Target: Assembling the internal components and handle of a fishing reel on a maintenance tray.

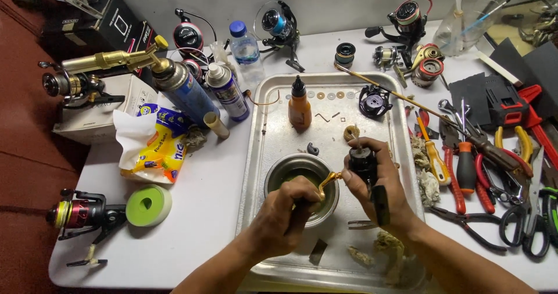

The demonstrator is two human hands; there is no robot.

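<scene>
- Left hand [289, 208]: I am seeing its fingers closing around a small gold-tipped tool [328, 180], held over the steel bowl [279, 175].
- Right hand [381, 192]: fingers are gripping a black reel part [363, 163], just right of the bowl.
- Metal tray [264, 149]: sitting mid-desk, carrying bowl and an orange bottle [299, 109] at its far side.
- Pliers and screwdrivers [465, 166]: lying right of the tray.
</scene>
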